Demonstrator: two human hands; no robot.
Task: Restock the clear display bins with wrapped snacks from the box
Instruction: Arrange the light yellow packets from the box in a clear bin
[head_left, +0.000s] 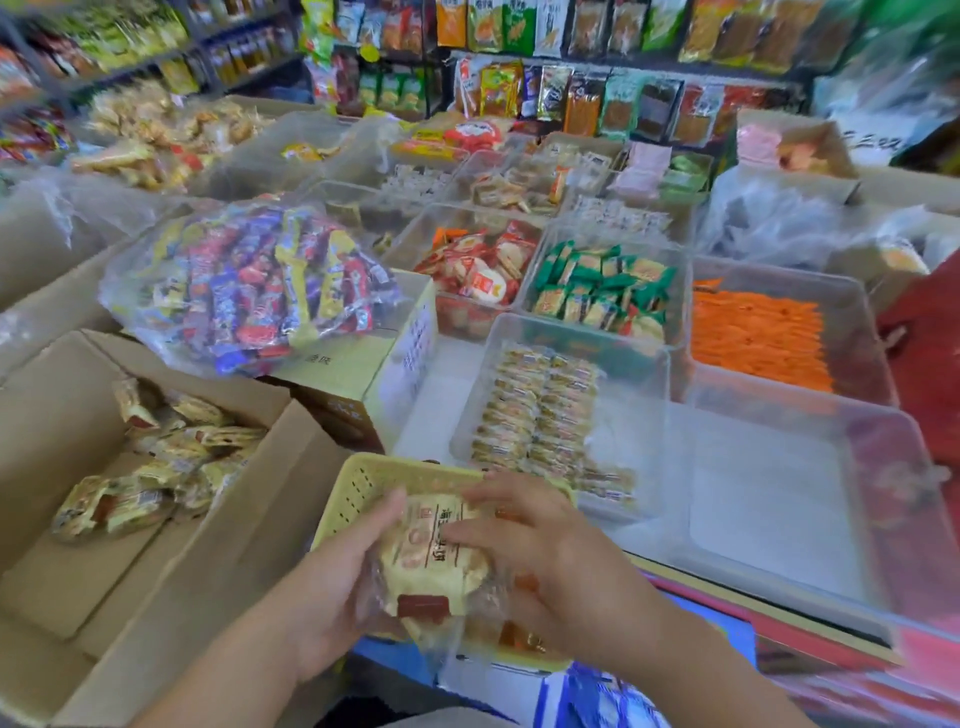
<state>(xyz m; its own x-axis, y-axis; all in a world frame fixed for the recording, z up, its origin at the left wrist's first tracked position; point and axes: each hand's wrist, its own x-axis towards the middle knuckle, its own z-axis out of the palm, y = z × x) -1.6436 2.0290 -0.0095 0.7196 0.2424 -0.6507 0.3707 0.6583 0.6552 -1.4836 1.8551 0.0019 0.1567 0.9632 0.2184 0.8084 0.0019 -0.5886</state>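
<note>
Left grip (332, 587) curls round a wrapped snack pack (431, 561), right grip (550, 551) clasping its other side, over a yellow basket (363, 467). Far left, the cardboard box (249, 519) holds more packs; rightward, a clear bin (478, 395) holds neat rows.

wrapped snack (428, 558): cream, red tab, flat | box (52, 410): open, part-filled | clear bin (644, 395): 2 rows

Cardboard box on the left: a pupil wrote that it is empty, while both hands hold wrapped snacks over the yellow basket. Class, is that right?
Not quite. The head view shows the cardboard box holds several loose packets, so it is not empty. The rest stands: the left hand and right hand hold wrapped snacks over the yellow basket.
</note>
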